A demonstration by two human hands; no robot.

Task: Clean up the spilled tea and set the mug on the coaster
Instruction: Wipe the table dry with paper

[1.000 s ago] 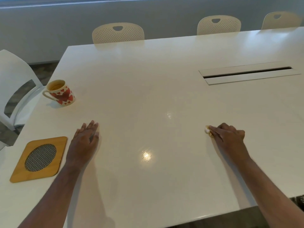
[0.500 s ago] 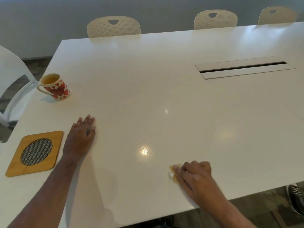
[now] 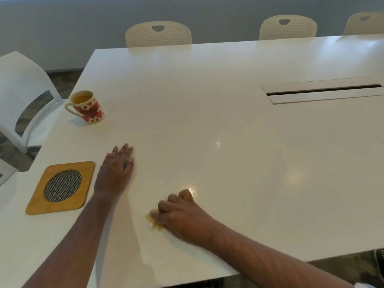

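The right hand (image 3: 182,215) presses a soggy, limp tissue (image 3: 153,222), fingers curled over it; the left hand (image 3: 116,169) lies flat, fingers straight. At ten o'clock the mug (image 3: 86,107) looks breakable, tea-filled; grip its handle. The coaster (image 3: 60,188) lies at nine.

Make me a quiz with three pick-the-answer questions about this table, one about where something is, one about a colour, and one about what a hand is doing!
1. Where is the mug?
A. on the coaster
B. on the bare table, beyond the coaster
C. in a hand

2. What colour are the mug's hearts?
A. red
B. blue
C. green

3. What is the left hand doing?
A. gripping the mug
B. lying flat on the table
C. lifting the coaster

Answers: 1 B, the coaster is bare. 2 A, red hearts show. 3 B, its fingers lie straight on the table.
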